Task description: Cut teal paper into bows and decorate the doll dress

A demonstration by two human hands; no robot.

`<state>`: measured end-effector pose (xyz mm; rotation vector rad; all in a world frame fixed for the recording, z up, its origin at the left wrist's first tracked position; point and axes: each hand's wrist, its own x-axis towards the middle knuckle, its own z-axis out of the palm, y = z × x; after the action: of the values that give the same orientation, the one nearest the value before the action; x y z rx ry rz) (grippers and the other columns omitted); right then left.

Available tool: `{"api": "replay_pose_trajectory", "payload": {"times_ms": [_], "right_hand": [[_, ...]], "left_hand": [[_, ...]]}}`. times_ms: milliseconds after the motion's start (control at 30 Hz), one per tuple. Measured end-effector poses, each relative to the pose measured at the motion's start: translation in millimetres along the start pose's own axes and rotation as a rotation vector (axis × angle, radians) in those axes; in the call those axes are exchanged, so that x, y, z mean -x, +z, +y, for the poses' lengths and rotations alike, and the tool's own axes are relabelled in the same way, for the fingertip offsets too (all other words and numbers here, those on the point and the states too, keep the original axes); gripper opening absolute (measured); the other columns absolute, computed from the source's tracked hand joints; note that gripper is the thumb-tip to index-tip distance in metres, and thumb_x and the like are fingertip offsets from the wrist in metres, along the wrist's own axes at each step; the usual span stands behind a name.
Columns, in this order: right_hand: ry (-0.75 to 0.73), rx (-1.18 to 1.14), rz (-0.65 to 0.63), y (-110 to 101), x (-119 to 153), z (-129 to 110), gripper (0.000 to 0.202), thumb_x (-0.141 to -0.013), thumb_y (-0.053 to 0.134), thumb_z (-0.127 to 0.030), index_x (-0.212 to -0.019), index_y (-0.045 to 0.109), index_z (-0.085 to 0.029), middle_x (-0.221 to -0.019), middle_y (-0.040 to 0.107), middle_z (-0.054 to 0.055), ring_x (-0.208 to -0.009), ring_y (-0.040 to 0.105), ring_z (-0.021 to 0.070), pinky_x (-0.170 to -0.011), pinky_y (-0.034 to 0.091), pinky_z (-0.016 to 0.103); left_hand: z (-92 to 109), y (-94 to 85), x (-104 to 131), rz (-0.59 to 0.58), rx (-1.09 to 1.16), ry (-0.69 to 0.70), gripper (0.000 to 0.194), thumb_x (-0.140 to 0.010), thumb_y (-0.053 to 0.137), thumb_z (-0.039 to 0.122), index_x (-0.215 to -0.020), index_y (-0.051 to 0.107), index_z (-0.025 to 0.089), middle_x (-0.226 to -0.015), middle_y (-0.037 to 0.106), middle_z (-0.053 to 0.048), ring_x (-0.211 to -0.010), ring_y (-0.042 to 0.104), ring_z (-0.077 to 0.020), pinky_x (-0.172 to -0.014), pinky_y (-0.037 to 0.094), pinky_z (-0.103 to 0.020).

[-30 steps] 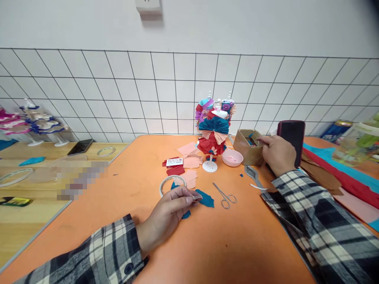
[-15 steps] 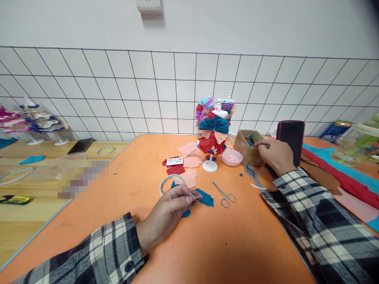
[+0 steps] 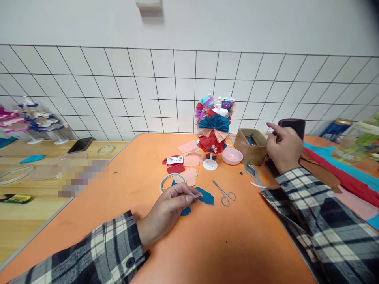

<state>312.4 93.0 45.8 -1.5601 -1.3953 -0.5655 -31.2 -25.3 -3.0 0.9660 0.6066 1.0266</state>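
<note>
My left hand [image 3: 170,209] is closed in a pinch on a small, thin, pale brownish piece [image 3: 197,195] whose kind I cannot make out. Beneath its fingertips lies a blue crepe paper scrap [image 3: 206,196]; a roll of tape [image 3: 162,182] rests just behind the knuckles. My right hand [image 3: 284,150] is raised in front of an upright phone [image 3: 298,126]. Its index finger stretches out to the left, the other fingers are partly curled, and nothing shows in it. A small cardboard box [image 3: 251,154] stands to its left, with blue scraps inside.
Small scissors [image 3: 226,195] lie mid-table. Behind them are a pink bowl [image 3: 232,156] and a small dress stand with a red and blue paper dress [image 3: 213,130]. Pink paper pieces [image 3: 192,159] and a white-labelled red packet [image 3: 174,160] lie left. Coloured paper strips [image 3: 343,169] line the right.
My right hand has drawn back from above the cardboard box, moving right and up to the phone, and its index finger has straightened. My left hand keeps its pinch in nearly the same place.
</note>
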Motion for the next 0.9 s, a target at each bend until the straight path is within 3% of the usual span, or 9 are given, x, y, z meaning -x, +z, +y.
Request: {"api": "replay_pose_trajectory", "payload": {"times_ms": [67, 133, 200, 300, 367, 533, 700, 800, 900], "right_hand": [[-0.044, -0.134, 0.123, -10.0, 10.7, -18.3, 0.035, -0.083, 0.046, -0.018, -0.110, 0.069, -0.021, -0.083, 0.065, 0.006, -0.068, 0.055, 0.0185, -0.064, 0.044, 0.031], [-0.098, -0.336, 0.062, -23.2, 33.0, -44.2, 0.027, -0.085, 0.046, -0.020, -0.101, 0.068, -0.021, -0.079, 0.064, 0.004, -0.060, 0.052, 0.0162, -0.056, 0.042, 0.029], [-0.219, -0.536, -0.188, -37.1, 64.0, -73.9, 0.019, -0.085, 0.050, -0.023, -0.095, 0.067, -0.021, -0.086, 0.067, 0.005, -0.067, 0.057, 0.0163, -0.058, 0.045, 0.028], [-0.306, -0.777, -0.694, -52.2, 109.2, -113.4, 0.028, -0.084, 0.060, -0.030, -0.110, 0.065, -0.023, -0.106, 0.068, 0.007, -0.083, 0.063, 0.0179, -0.060, 0.050, 0.025], [-0.276, -0.867, -0.804, -56.1, 127.5, -130.5, 0.037, -0.080, 0.066, -0.031, -0.117, 0.063, -0.025, -0.112, 0.068, 0.007, -0.091, 0.064, 0.0190, -0.064, 0.053, 0.026], [-0.112, -0.909, -0.751, -55.0, 132.5, -142.3, 0.013, -0.081, 0.064, -0.019, -0.087, 0.074, -0.024, -0.095, 0.070, 0.004, -0.084, 0.066, 0.0167, -0.078, 0.055, 0.030], [-0.167, -0.854, -0.723, -55.7, 129.3, -139.0, 0.010, -0.080, 0.066, -0.019, -0.085, 0.072, -0.024, -0.099, 0.070, 0.004, -0.087, 0.066, 0.0168, -0.077, 0.053, 0.029], [-0.181, -0.831, -0.719, -55.4, 127.8, -135.3, 0.010, -0.084, 0.063, -0.019, -0.082, 0.072, -0.024, -0.093, 0.072, 0.002, -0.086, 0.066, 0.0161, -0.077, 0.051, 0.027], [-0.176, -0.733, -0.810, -54.5, 123.5, -131.1, 0.010, -0.084, 0.063, -0.020, -0.082, 0.072, -0.024, -0.078, 0.072, -0.001, -0.072, 0.065, 0.0142, -0.069, 0.048, 0.025]], "left_hand": [[-0.1, 0.6, -0.2, 0.015, 0.032, -0.005, 0.003, -0.074, 0.070, 0.016, -0.074, 0.067, 0.017, -0.090, 0.069, -0.004, -0.090, 0.059, -0.0166, -0.082, 0.041, -0.027], [-0.4, 1.0, -0.5, 0.029, 0.076, -0.020, 0.003, -0.073, 0.070, 0.014, -0.073, 0.068, 0.017, -0.090, 0.069, -0.004, -0.091, 0.059, -0.0167, -0.085, 0.042, -0.027], [-0.7, 1.1, -0.6, 0.036, 0.116, -0.029, 0.004, -0.073, 0.069, 0.012, -0.073, 0.068, 0.016, -0.090, 0.069, -0.004, -0.093, 0.060, -0.0171, -0.087, 0.042, -0.028], [-0.4, 1.6, -0.3, 0.018, 0.137, -0.038, 0.005, -0.074, 0.068, 0.011, -0.074, 0.068, 0.016, -0.090, 0.069, -0.005, -0.093, 0.060, -0.0175, -0.088, 0.043, -0.029], [0.3, 2.6, 0.4, -0.014, 0.129, -0.048, 0.004, -0.075, 0.067, 0.011, -0.075, 0.068, 0.016, -0.089, 0.069, -0.005, -0.091, 0.060, -0.0176, -0.086, 0.043, -0.029], [1.1, 6.5, 3.1, -0.050, 0.057, -0.056, 0.003, -0.073, 0.071, 0.015, -0.074, 0.068, 0.015, -0.083, 0.067, -0.005, -0.084, 0.058, -0.0168, -0.080, 0.042, -0.028], [0.5, 5.7, 3.6, -0.038, -0.050, -0.045, 0.010, -0.072, 0.074, 0.022, -0.073, 0.067, 0.016, -0.086, 0.067, -0.005, -0.086, 0.058, -0.0182, -0.079, 0.042, -0.029], [4.0, 4.3, 1.7, 0.026, -0.353, 0.000, 0.012, -0.075, 0.073, 0.028, -0.076, 0.068, 0.016, -0.086, 0.067, -0.005, -0.082, 0.059, -0.0186, -0.075, 0.043, -0.030], [7.3, 4.2, -0.8, 0.085, -0.739, 0.114, 0.013, -0.078, 0.069, 0.029, -0.075, 0.071, 0.017, -0.080, 0.067, -0.006, -0.076, 0.058, -0.0185, -0.068, 0.043, -0.029]]}}
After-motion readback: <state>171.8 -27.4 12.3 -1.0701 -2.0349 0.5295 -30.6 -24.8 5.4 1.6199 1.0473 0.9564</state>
